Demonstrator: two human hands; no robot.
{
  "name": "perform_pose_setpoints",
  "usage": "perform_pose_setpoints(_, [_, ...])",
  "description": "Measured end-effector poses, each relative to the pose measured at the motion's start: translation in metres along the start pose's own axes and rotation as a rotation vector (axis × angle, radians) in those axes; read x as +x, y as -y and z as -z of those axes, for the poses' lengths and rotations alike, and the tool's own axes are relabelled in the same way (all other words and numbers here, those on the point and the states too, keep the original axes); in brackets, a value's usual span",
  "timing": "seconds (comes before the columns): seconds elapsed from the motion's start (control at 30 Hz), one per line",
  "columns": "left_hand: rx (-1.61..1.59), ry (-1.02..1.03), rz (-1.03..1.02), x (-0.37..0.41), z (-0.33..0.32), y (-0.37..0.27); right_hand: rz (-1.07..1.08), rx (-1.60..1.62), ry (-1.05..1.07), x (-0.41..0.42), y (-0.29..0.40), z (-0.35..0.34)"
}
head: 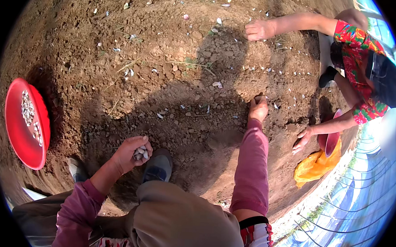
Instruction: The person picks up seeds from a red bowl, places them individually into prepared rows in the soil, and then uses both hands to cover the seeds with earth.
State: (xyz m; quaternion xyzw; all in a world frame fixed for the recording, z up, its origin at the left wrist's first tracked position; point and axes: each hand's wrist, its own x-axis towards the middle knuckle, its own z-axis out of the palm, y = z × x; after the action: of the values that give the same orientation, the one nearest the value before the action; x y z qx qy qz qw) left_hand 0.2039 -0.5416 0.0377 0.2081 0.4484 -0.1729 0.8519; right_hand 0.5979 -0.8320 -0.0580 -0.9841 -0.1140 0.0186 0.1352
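Observation:
My left hand [128, 154] is curled around several pale garlic cloves [142, 152], held above the soil beside my boot [159, 165]. My right hand [258, 110] reaches out to the bare soil [186, 86], fingertips together and touching the ground. Whether a clove is between those fingers is hidden. Small white tips [269, 70] stand in rows in the soil beyond my right hand. A loose clove or piece of skin [276, 106] lies just right of it. Further white pieces [217, 84] are scattered over the ground.
At the left, a tilted red plastic basin [16, 127] holds more cloves [27, 108]. A co-worker in a floral top [353, 34] crouches at the right, one hand [259, 30] on the soil, the other [303, 137] near a second basin [333, 137] and an orange-yellow bag [316, 166]. Greenhouse plastic film [355, 198] curves behind.

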Motion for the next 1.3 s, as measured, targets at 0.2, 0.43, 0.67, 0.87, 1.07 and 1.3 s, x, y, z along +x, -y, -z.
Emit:
perform_pose_setpoints(0.2, [-0.008,-0.04,0.012,-0.007,0.007,-0.006,0.057,0.033,-0.193,0.017,-0.018,0.021])
perform_pose_setpoints(0.43, [0.026,-0.017,0.005,0.002,-0.003,0.001,0.074,-0.151,-0.107,0.031,-0.017,0.021])
perform_pose_setpoints(0.67, [0.008,-0.015,0.035,0.0,-0.007,-0.005,0.233,-0.086,-0.022,0.032,-0.034,0.03])
perform_pose_setpoints(0.87, [-0.001,-0.049,0.065,-0.001,0.0,-0.003,0.112,-0.318,0.115,0.036,-0.01,0.018])
perform_pose_setpoints(1.07, [0.035,0.013,0.085,0.013,-0.013,-0.002,-0.043,-0.539,0.188,0.055,0.004,-0.001])
perform_pose_setpoints(1.3, [0.101,0.014,0.046,0.003,-0.025,-0.02,0.096,-0.333,-0.085,0.039,-0.028,0.046])
